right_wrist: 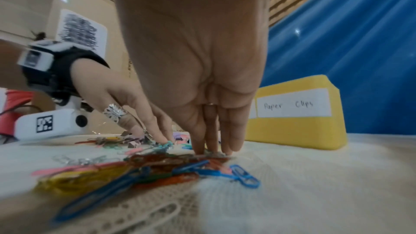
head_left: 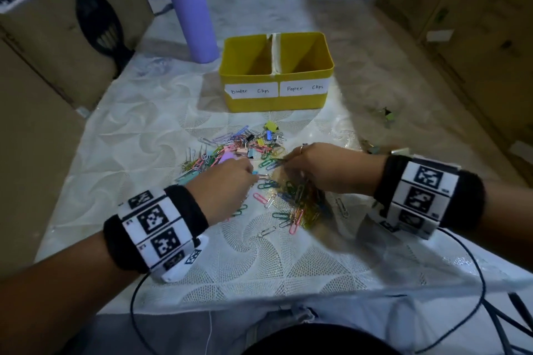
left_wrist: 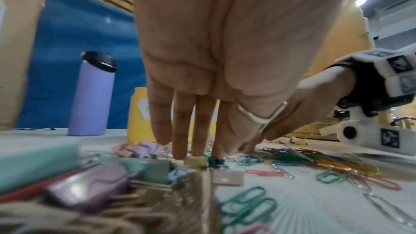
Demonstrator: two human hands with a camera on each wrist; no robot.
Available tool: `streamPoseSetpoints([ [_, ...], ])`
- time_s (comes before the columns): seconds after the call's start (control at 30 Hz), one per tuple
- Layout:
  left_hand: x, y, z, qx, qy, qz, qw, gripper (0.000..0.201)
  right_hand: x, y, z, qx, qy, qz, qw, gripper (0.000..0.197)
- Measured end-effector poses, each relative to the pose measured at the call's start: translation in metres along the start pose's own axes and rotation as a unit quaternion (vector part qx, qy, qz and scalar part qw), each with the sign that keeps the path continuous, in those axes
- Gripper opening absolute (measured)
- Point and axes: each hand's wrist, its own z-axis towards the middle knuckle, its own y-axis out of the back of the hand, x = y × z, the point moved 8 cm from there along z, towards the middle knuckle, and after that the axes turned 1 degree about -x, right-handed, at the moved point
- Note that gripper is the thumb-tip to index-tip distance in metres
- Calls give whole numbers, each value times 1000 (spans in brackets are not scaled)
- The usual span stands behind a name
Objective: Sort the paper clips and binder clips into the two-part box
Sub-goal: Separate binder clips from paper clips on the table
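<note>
The yellow two-part box (head_left: 259,105) stands mid-table, labelled "Binder Clips" on the left and "Paper Clips" on the right; both parts look empty. In front of it lies a mixed pile of coloured paper clips and binder clips (head_left: 230,150). A denser heap of paper clips (head_left: 302,199) sits under my right hand. My left hand (head_left: 251,174) points straight fingers down onto small binder clips (left_wrist: 195,162), thumb hidden. My right hand (head_left: 285,163) presses straight fingers (right_wrist: 211,145) onto the paper clip heap (right_wrist: 171,165). Neither hand visibly holds a clip.
A purple bottle (head_left: 196,14) stands left of the box. Cardboard boxes wall in the left (head_left: 43,81) and right (head_left: 476,37) sides. A few stray binder clips (head_left: 388,117) lie to the right. Cables (head_left: 476,282) trail over the table's near edge.
</note>
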Motion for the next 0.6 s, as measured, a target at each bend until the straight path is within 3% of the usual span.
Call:
streamPoseSetpoints([
  [0.13,29,0,-13,6,24,5,1000,24,-4,5,-13,2,-4,-80,997,32],
  [0.23,46,10,-7,-11,61,-2,998,21,6,12,-5,-41,29,-4,999,34],
  [0.3,47,23,4,-44,70,-19,996,23,13,8,9,-26,47,21,998,41],
  [0.43,31,40,39,-54,47,-77,994,51,15,-3,17,40,49,-3,998,37],
  [0.5,17,34,53,10,12,-98,995,69,10,-1,10,40,57,-6,998,33],
  [0.6,8,18,60,90,-27,-72,993,80,0,1,-5,53,61,-16,997,34],
])
